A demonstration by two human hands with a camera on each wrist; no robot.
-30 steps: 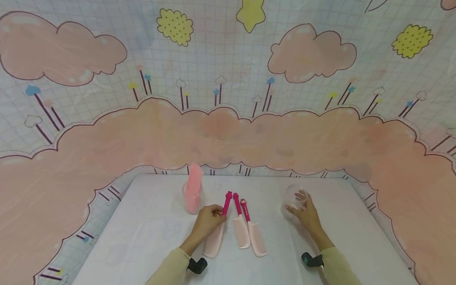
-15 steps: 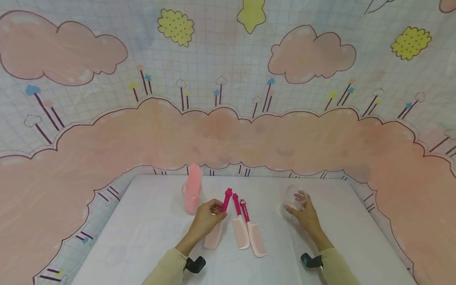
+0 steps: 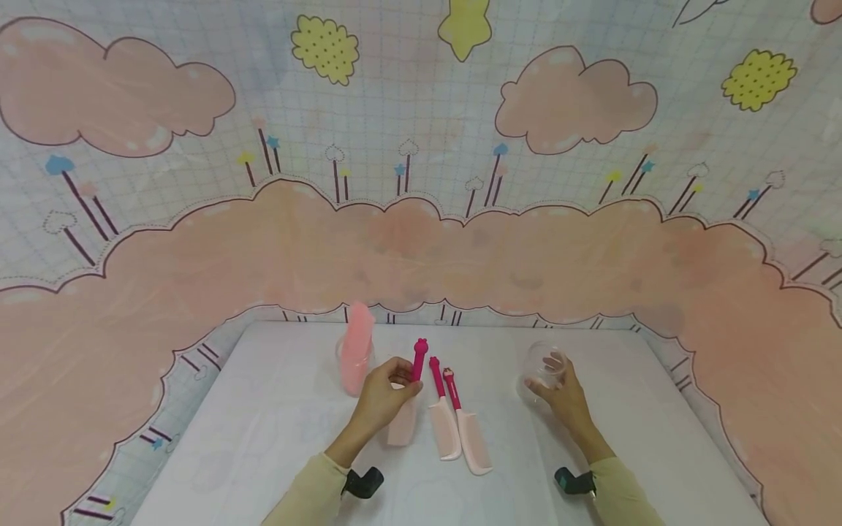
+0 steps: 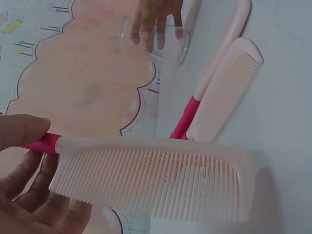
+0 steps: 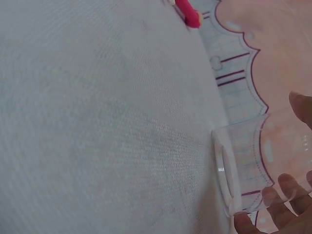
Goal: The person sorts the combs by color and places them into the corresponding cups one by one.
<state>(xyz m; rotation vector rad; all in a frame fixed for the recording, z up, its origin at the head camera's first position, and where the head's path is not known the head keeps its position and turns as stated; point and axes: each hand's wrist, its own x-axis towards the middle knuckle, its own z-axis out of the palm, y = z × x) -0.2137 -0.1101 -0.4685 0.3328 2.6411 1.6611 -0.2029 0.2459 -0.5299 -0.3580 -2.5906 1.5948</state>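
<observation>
Above the tabletop (image 3: 263, 438), the left hand (image 3: 381, 398) pinched a comb (image 3: 404, 416) by its magenta handle, teeth hanging below the grip. Only the left wrist view showed those teeth; the right hand (image 3: 562, 398) cupped a clear cup (image 3: 544, 365).

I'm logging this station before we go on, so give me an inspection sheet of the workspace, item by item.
Surface: white table, covered with cloth.
Job's things: comb with pink handle, gripped by the left hand and raised off the table; clear cup held by the right hand.
Clutter: two more combs lying side by side; second cup holding pink combs upright.
Grippers: both hands busy, each wearing a wrist camera.
Cables: nothing seen.
Surroundings: cartoon cloud backdrop behind and beside the table.
</observation>
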